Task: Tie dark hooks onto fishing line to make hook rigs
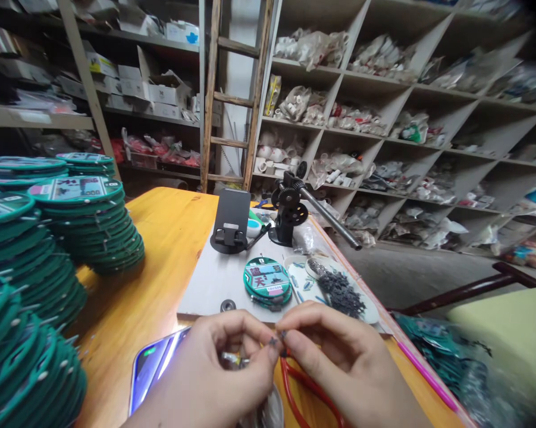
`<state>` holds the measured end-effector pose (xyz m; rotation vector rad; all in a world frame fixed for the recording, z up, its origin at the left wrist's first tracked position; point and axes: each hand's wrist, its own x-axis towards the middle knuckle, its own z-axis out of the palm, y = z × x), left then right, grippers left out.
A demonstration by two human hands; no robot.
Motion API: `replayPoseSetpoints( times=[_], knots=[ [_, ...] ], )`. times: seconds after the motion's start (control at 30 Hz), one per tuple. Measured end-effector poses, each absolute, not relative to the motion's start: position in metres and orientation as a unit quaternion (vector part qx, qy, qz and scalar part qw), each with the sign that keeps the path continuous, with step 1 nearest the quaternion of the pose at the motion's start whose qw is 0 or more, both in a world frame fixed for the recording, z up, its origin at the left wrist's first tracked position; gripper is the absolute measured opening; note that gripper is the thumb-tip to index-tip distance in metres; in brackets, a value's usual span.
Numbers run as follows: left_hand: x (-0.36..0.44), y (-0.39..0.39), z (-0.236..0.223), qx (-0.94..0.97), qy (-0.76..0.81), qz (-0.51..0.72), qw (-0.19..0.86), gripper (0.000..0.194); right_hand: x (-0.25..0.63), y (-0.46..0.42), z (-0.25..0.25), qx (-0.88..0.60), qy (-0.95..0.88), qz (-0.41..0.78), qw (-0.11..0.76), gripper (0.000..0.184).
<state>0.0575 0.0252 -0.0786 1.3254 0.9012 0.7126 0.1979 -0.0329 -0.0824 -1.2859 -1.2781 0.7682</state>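
Note:
My left hand (236, 356) is closed in a pinch on a small dark piece (273, 342), its kind too small to make out. Facing it, my right hand (339, 356) pinches another small dark bit (283, 336); the fingertips of both hands nearly meet. Beneath them lie red-handled scissors (310, 386), partly covered by the right hand. A clear bag or dish (268, 413) shows below the left hand. Just beyond the hands is a small pile of round green discs (268, 278) with printed labels. A white tray (369, 302) holds a heap of small dark parts (342, 292).
Tall stacks of green discs (93, 232) stand at the left. A phone (154, 365) lies by my left forearm. A black phone stand (231, 220) and a geared hand-crank device (288, 208) stand behind. A pink pen (428, 374) lies at the right edge.

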Motion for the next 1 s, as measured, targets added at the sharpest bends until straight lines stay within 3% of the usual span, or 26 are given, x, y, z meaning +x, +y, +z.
replayPoseSetpoints(
  times=[0.2,0.37,1.0],
  knots=[
    [0.055,0.026,-0.081,0.558,0.396,0.298,0.665,0.026,0.192,-0.032,-0.091,-0.516,-0.431,0.415,0.613,0.008],
    [0.054,0.028,-0.083,0.563,0.377,0.307,0.668,0.028,0.188,-0.032,-0.091,-0.512,-0.416,0.441,0.609,0.012],
    [0.052,0.028,-0.081,0.633,0.387,0.285,0.606,0.020,0.181,-0.033,-0.095,-0.500,-0.411,0.415,0.639,0.013]
  ],
)
